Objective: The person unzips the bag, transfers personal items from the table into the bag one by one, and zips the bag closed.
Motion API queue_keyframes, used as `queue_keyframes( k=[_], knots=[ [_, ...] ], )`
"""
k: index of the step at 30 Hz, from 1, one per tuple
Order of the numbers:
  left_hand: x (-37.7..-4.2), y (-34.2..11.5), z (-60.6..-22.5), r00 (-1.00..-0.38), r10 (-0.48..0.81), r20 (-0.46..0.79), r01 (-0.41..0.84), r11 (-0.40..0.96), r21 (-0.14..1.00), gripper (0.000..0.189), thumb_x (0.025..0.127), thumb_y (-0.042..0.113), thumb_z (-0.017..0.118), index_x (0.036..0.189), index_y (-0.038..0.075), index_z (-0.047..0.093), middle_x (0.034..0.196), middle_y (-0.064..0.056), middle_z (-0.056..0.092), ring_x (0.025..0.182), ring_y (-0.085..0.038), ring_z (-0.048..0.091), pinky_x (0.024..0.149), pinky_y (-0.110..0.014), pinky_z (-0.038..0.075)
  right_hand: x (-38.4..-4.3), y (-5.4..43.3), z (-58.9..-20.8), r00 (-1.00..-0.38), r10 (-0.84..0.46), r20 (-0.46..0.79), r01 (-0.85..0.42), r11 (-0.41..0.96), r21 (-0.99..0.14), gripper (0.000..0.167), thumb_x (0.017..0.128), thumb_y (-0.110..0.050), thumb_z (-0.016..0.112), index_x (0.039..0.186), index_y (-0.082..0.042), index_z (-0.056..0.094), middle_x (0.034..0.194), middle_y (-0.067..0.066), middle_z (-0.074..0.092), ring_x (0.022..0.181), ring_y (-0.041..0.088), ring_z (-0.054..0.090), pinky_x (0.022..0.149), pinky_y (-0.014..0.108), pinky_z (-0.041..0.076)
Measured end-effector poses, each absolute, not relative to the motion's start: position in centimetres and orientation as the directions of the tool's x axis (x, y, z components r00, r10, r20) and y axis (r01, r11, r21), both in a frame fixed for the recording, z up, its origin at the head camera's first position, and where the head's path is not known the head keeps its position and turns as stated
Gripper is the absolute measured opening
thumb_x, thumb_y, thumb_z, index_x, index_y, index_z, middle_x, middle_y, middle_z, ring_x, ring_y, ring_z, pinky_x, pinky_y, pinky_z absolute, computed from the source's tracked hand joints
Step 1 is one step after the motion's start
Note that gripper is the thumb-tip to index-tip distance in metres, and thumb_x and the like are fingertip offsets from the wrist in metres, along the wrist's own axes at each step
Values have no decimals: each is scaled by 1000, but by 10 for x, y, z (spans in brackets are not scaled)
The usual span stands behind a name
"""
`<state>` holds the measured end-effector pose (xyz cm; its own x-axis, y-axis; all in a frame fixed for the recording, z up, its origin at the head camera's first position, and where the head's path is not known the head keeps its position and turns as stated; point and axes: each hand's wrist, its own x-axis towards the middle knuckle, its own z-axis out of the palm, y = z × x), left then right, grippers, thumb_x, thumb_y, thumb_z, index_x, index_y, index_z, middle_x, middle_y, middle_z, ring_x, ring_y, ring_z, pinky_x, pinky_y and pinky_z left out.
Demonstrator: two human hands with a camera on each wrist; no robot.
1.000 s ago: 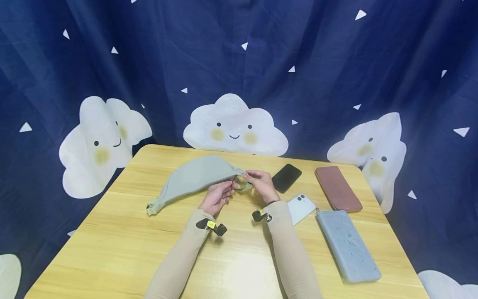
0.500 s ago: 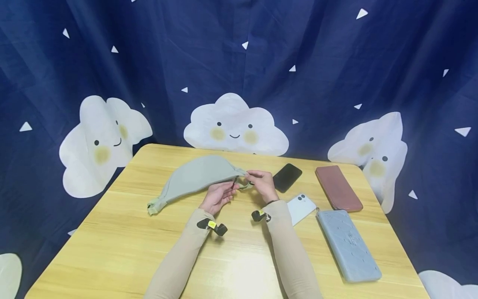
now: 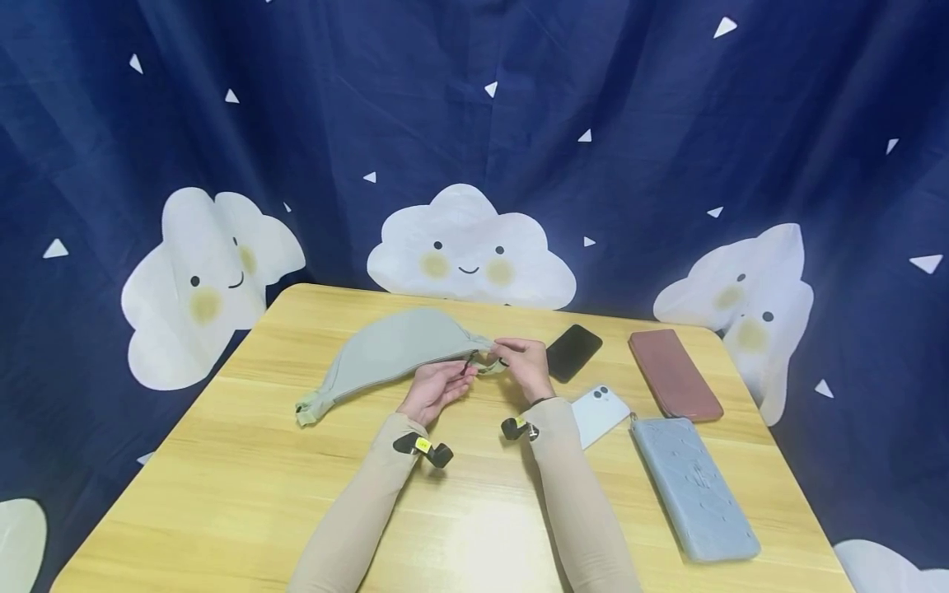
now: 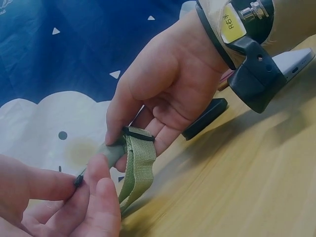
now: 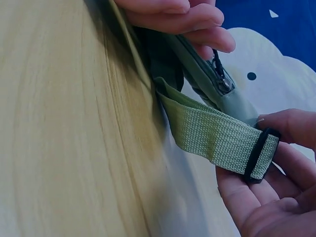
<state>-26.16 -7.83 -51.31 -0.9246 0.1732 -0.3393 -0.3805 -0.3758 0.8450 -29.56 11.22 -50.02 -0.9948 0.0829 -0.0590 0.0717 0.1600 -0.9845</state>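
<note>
A grey-green crescent-shaped sling bag (image 3: 400, 342) lies toward the back of the table, left of centre. At its right end my left hand (image 3: 437, 387) pinches the black zipper pull (image 4: 79, 180) between thumb and finger. The metal zipper slider (image 5: 225, 85) sits close to that end of the zip. My right hand (image 3: 525, 366) grips the bag's tapered right tip, with the thumb on the tip and fingers behind the strap. A light green webbing strap (image 5: 212, 133) loops down there through a black strap adjuster (image 5: 259, 155).
Right of my hands lie a black phone (image 3: 574, 353) and a white phone (image 3: 599, 414), the latter partly behind my right sleeve. Farther right are a dark red wallet (image 3: 675, 375) and a light blue zip wallet (image 3: 695, 490). A blue cloud-print curtain (image 3: 474, 123) hangs behind the table (image 3: 222, 494).
My left fingertips have shifted slightly right toward the bag's tip, with the zipper pull still pinched. My right hand keeps its hold. The head view has turned a little.
</note>
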Motion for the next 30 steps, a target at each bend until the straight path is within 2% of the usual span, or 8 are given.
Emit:
queue_keyframes(
  k=[8,16,30],
  knots=[
    [-262,-78,-512,-928,154,-339,-372,-374,850,37,103,5,57,137,-10,56,90,-2,78,82,-10,75,77,-22,60,-296,112,-499,-993,107,-50,67,162,-985,24,88,-18,77,109,-8,80,89,8,81,119,25,69,87,28,49],
    [-262,-79,-512,-928,151,-340,-372,-386,844,36,103,3,57,136,-10,56,89,-2,78,83,-11,75,76,-23,61,-297,113,-500,-992,116,-44,61,152,-987,23,89,-16,76,109,-7,80,91,10,81,110,24,73,83,27,54],
    [-264,-82,-512,-921,161,-356,-390,-367,844,36,102,6,60,134,-9,58,88,-2,78,83,-11,75,78,-25,61,-299,113,-502,-991,126,-34,50,127,-991,23,87,-17,77,107,-6,80,90,10,81,109,24,73,84,25,52]
  ],
)
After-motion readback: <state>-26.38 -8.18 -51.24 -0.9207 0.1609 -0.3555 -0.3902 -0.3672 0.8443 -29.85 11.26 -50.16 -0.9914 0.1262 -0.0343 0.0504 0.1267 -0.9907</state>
